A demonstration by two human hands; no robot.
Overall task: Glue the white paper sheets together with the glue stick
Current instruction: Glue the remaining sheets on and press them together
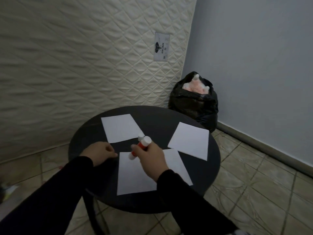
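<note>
The right hand [149, 156] grips the glue stick [140, 147] tilted onto the near paper sheet [135, 177] to spread glue, while the loosely curled, empty left hand [101, 154] steadies the sheet's left edge.

Matt dark round table [169, 119] under smooth white paper sheets [133, 177]. Glue stick [140, 147]: smooth red-and-white plastic. Quilted cloth mattress [76, 65], glossy black plastic bag [194, 106], tiled floor [254, 192].
</note>
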